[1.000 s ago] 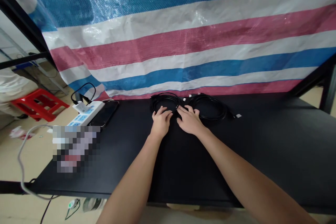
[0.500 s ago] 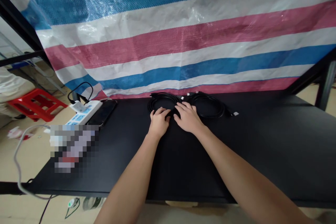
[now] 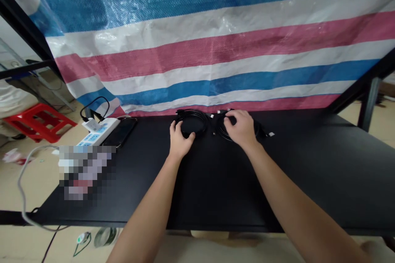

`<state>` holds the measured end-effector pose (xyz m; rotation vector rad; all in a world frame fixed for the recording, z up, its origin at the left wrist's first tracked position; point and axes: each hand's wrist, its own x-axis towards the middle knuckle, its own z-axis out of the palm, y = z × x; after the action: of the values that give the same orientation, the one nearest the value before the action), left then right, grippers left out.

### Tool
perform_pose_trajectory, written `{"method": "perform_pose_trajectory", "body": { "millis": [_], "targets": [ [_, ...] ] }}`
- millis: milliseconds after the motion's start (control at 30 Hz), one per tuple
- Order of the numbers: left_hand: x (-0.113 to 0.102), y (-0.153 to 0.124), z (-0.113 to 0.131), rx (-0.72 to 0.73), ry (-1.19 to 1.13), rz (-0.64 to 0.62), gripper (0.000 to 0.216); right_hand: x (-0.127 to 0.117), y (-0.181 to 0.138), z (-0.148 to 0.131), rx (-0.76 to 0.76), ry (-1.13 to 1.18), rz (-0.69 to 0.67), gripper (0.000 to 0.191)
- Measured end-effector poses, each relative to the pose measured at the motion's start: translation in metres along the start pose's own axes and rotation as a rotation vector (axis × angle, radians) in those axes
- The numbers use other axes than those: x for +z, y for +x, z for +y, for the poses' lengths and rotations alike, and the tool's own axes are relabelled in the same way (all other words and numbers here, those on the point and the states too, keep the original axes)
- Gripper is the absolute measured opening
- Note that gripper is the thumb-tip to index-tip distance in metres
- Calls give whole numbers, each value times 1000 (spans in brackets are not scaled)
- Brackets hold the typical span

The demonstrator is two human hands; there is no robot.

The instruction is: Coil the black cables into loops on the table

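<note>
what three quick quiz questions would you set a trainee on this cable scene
1. True or false: the left hand touches the left cable coil.
2. What lies under the right hand? A) a mug B) the right cable coil C) a book
3. Fill in: the white power strip lies near the black table's ___ edge.
Key: 1 true; 2 B; 3 left
</note>
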<state>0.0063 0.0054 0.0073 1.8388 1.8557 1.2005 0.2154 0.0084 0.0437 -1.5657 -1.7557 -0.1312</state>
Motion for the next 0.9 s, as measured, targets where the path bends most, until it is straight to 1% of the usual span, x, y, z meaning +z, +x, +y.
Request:
{"method": "perform_pose_trajectory", "body": {
  "millis": [100, 167, 233, 333, 433, 533, 600, 633, 733, 833, 900],
  "targets": [
    [4, 1, -4, 12, 14, 14, 43, -9, 5, 14, 35, -2, 49, 23],
    [6, 1, -5, 24, 42, 5, 42, -9, 3, 18, 43, 1, 42, 24],
    [7, 0, -4, 17, 75, 0, 43, -4, -3, 17, 24, 8, 6, 26],
    [6, -1, -2, -36, 111, 8, 46, 5, -14, 8, -53, 3, -109, 30],
    [3, -2, 2, -82, 104, -1, 49, 11, -25, -7, -143, -37, -279, 41],
    [4, -3, 2, -69, 78, -21, 49, 14, -32, -20, -230, -98, -483, 50],
    [5, -3, 0, -41, 66, -12, 48, 14, -34, -25, -240, -143, -602, 53],
    [6, -3, -2, -23, 61, -2, 46, 14, -35, -27, -231, -162, -640, 53],
    [8, -2, -6, 50, 70, 3, 38, 14, -34, -29, -199, -193, -674, 55],
    [9, -1, -5, 122, 137, -60, 28, 12, -32, -30, -187, -195, -678, 56],
    [9, -2, 0, 142, 195, -111, 24, 11, -32, -31, -195, -193, -686, 56]
  ]
}}
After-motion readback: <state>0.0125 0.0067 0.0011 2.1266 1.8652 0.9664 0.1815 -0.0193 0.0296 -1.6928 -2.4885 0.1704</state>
